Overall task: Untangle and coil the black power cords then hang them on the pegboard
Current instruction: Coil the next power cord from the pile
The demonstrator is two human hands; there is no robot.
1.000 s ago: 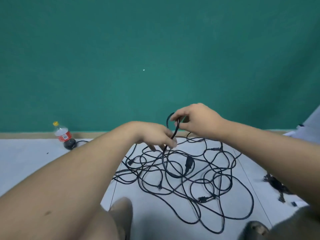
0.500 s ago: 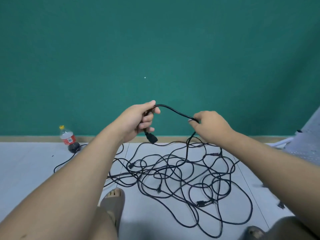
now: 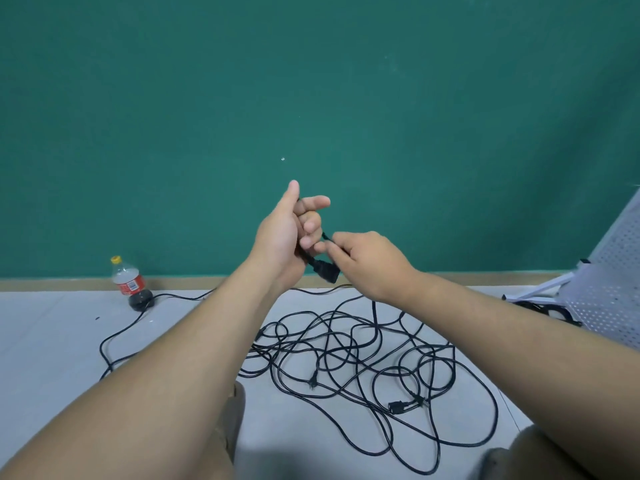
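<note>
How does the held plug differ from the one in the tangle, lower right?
The held plug hangs slanted under the left hand; the floor plug lies flat on the floor. The held plug's cord is pinched by the right hand; the floor plug is untouched. Both are black.

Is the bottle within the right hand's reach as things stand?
Probably not: the right hand pinches the cord, and the bottle stands far left by the wall, beyond the left arm.

The pegboard [image 3: 609, 306] gets chopped by the right edge, where the power cord [image 3: 325, 271] runs inside the left hand [image 3: 280, 237] is buried under fingers, and the bottle [image 3: 129, 282] label's too tiny to read.
</note>
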